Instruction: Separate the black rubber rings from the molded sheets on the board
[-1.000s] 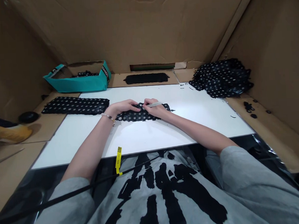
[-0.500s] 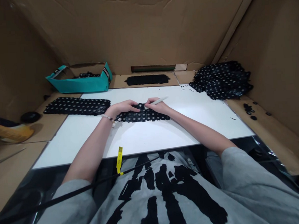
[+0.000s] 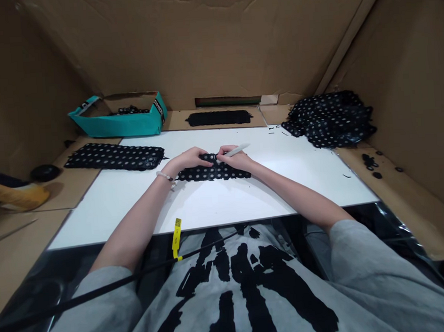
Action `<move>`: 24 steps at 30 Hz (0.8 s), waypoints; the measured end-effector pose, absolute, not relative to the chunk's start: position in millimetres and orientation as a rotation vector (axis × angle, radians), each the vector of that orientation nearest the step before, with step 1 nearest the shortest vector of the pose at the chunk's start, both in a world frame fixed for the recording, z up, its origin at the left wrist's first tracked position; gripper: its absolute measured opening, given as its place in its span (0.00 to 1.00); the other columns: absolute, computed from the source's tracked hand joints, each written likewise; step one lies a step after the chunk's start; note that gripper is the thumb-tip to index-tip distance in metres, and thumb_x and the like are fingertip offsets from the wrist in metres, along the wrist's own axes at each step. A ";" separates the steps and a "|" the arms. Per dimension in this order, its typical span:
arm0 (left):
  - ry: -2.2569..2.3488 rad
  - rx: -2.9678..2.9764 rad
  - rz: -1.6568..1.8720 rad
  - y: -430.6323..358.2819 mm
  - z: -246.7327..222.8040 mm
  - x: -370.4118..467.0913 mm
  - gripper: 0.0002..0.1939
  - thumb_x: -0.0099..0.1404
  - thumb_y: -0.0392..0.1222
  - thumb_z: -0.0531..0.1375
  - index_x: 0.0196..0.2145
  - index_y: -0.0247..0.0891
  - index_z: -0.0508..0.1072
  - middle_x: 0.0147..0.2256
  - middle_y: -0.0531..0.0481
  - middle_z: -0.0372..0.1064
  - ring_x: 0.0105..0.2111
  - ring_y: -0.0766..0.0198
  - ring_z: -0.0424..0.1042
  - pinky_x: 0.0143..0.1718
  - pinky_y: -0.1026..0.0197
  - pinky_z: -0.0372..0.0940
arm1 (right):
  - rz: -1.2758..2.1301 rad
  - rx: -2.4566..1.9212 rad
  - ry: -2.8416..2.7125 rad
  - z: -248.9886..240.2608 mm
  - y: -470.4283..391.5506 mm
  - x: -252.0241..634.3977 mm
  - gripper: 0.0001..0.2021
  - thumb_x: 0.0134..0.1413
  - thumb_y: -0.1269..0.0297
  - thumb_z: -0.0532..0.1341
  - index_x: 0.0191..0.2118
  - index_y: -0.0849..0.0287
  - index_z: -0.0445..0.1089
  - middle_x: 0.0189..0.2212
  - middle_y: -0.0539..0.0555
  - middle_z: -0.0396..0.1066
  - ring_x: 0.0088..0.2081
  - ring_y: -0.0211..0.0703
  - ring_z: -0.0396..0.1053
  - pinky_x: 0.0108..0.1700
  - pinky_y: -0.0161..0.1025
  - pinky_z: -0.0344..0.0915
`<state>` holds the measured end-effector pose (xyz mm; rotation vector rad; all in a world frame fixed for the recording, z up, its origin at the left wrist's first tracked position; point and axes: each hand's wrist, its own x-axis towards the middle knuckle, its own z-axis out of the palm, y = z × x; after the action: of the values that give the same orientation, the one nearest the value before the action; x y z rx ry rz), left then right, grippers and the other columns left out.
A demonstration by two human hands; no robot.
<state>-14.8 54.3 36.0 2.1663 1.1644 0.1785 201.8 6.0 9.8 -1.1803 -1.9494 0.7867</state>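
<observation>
A black sheet with rows of pale round spots [image 3: 215, 173] lies on the white board [image 3: 217, 204] in front of me. My left hand [image 3: 192, 159] rests on the sheet's upper left part, thumb and fingers closed on its edge. In my right hand [image 3: 236, 159] is a slim white pen-like tool [image 3: 238, 149], its lower end at the sheet's upper edge and its back end pointing up right. What the tool's tip touches is too small to tell. To the left lies another spotted black sheet [image 3: 114, 156], apart from my left hand.
At the back left stands a teal box [image 3: 117, 125] with black ringed pieces inside. A plain black strip [image 3: 219, 118] lies at the back. Spotted sheets are heaped [image 3: 330, 119] at the right, near small black discs [image 3: 376, 175]. Cardboard walls [image 3: 214, 46] enclose the board.
My left hand has shifted slightly right along the sheet. My right hand and the white tool have moved very slightly right. The sheet stays nearly in place.
</observation>
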 end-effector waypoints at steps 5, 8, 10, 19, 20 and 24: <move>1.186 2.120 0.145 57.9 30.4 -15.8 0.24 0.49 0.63 0.66 0.32 0.38 0.77 0.32 0.49 0.76 0.35 0.54 0.71 0.37 0.58 0.61 | 0.763 -1.202 -1.960 5.1 4.2 199.0 0.11 0.56 0.58 0.57 0.27 0.57 0.66 0.28 0.50 0.72 0.35 0.42 0.68 0.39 0.38 0.59; 1.183 2.083 0.166 58.5 29.4 -15.4 0.24 0.48 0.62 0.66 0.31 0.38 0.76 0.33 0.48 0.76 0.36 0.53 0.72 0.38 0.57 0.62 | 0.641 -1.251 -1.999 2.9 0.7 193.6 0.10 0.58 0.59 0.57 0.28 0.56 0.66 0.30 0.51 0.73 0.36 0.44 0.68 0.40 0.39 0.58; 1.155 2.025 0.172 59.2 29.8 -16.2 0.23 0.48 0.62 0.67 0.30 0.38 0.76 0.34 0.47 0.77 0.37 0.53 0.72 0.40 0.56 0.63 | 0.520 -1.321 -2.032 2.3 -1.2 188.2 0.09 0.60 0.59 0.56 0.30 0.55 0.67 0.32 0.52 0.74 0.38 0.46 0.67 0.40 0.40 0.57; 1.085 1.752 0.112 62.3 35.3 -26.3 0.27 0.45 0.62 0.71 0.36 0.39 0.79 0.37 0.45 0.79 0.38 0.53 0.75 0.40 0.56 0.67 | 0.596 -1.295 -2.016 5.0 4.0 186.4 0.10 0.60 0.57 0.57 0.31 0.55 0.68 0.32 0.52 0.74 0.37 0.45 0.67 0.40 0.39 0.59; 1.102 1.771 0.109 62.0 36.6 -26.8 0.28 0.45 0.62 0.71 0.37 0.40 0.79 0.38 0.45 0.79 0.38 0.53 0.75 0.40 0.56 0.67 | 0.702 -1.238 -1.995 4.5 6.9 191.1 0.11 0.58 0.56 0.58 0.30 0.56 0.69 0.32 0.51 0.74 0.36 0.44 0.68 0.40 0.39 0.60; 1.220 1.987 0.107 59.7 41.5 -25.6 0.27 0.47 0.64 0.68 0.37 0.39 0.80 0.38 0.46 0.79 0.40 0.51 0.74 0.42 0.56 0.65 | 0.987 -1.135 -1.868 0.1 19.6 208.6 0.11 0.51 0.56 0.61 0.25 0.58 0.69 0.33 0.52 0.76 0.38 0.43 0.71 0.43 0.38 0.63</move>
<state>-25.6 59.7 41.5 1.9867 1.2196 0.1073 208.6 19.6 0.1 -1.1348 -1.8678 0.9873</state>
